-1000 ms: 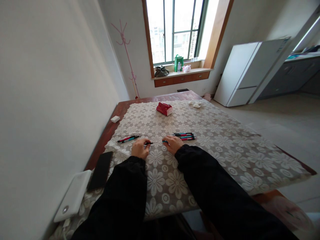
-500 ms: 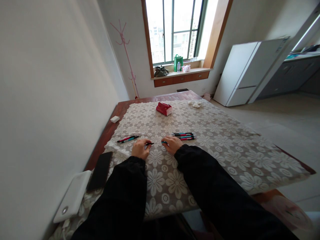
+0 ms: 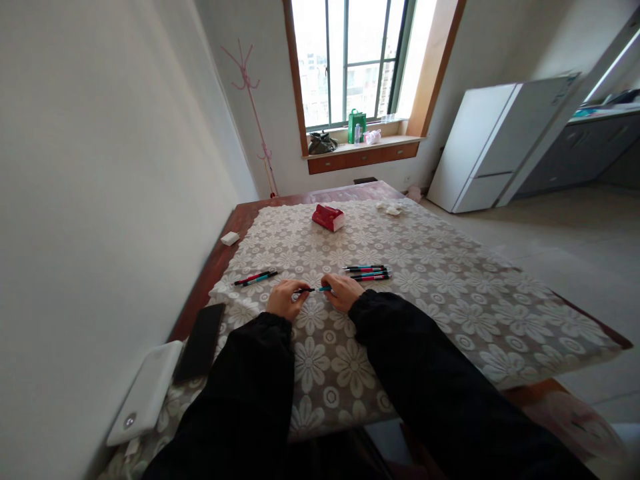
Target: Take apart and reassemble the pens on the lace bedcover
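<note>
Though half-hidden, blk pen pc (image 3: 306, 291) tight in L fingers (image 3: 301, 298), blue pc (image 3: 325, 289) in R fingers (image 3: 328, 279), contact unclear.

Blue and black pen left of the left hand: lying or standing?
Lying: the blue pen stretches flat along the grey floral tablecloth beside a red and black pen.

Over the table (image 3: 207, 273), the left hand (image 3: 284, 299) pinches a black pen part (image 3: 305, 291), the right hand (image 3: 343, 292) a blue part (image 3: 325, 289); pens (image 3: 259, 278) lie toward the left edge, a phone (image 3: 200, 343) by the near left corner.
</note>
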Demonstrator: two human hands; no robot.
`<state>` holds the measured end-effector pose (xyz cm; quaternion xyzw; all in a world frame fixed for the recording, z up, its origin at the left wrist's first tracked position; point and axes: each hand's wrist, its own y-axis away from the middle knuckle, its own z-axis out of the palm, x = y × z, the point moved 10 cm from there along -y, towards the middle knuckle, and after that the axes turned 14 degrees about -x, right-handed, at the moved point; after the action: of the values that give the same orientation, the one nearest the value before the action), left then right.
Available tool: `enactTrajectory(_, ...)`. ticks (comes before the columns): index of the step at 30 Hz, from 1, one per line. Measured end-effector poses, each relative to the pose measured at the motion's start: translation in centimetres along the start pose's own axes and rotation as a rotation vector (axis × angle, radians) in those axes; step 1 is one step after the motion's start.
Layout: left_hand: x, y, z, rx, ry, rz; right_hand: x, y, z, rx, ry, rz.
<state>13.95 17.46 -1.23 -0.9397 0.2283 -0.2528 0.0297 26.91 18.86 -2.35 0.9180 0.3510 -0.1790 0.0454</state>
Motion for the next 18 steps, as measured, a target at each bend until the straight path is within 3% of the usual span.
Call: enactTrajectory(18, 1.2, 0.1, 0.0, -0.007, 0.039, 0.093, -0.9, 0.0, 0.1, 0.020, -0.013, -0.106)
